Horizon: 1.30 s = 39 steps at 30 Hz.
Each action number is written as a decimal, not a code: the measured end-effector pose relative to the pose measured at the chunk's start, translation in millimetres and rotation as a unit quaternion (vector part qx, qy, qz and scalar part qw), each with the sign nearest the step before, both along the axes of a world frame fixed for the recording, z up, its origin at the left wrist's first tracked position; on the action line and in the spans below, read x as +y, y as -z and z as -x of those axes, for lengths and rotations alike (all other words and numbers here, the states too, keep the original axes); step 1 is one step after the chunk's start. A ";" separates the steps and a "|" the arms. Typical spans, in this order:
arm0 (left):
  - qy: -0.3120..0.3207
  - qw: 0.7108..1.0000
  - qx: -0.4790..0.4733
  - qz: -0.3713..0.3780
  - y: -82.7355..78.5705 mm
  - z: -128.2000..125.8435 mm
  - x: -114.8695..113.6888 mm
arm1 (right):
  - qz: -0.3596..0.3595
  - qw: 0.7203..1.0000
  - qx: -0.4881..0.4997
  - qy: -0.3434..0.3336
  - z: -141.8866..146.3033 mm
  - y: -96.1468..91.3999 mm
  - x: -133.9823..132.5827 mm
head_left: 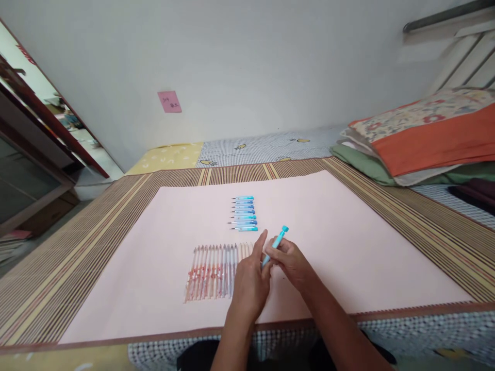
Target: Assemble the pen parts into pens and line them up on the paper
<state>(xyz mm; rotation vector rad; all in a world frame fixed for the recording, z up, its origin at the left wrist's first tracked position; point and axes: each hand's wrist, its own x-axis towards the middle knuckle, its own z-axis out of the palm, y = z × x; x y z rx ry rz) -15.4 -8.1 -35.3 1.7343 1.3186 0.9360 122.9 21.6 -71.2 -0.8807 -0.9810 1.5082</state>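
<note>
A turquoise pen (278,240) slants away and rightward above a pink sheet (348,237), pinched mid-barrel by the right hand (293,262) and at its near end by the left hand (251,283), nearer than sideways-laid blue pens (245,212).

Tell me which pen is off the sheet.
The turquoise pen, held in the right hand; the others in view lie on the sheet, in the far column or near row.
</note>
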 end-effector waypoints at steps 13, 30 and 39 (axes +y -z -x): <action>0.050 0.941 -0.208 0.262 4.1 7.3 8.3 | -0.004 0.996 -0.063 0.062 -27.2 -9.1 4.9; -0.043 0.943 -0.297 0.142 1.7 -4.2 8.1 | 0.011 0.996 0.091 0.021 -22.2 -8.4 4.0; -0.024 0.947 -0.286 0.143 1.5 -6.0 5.7 | 0.005 0.996 0.048 0.075 -17.5 -10.4 2.9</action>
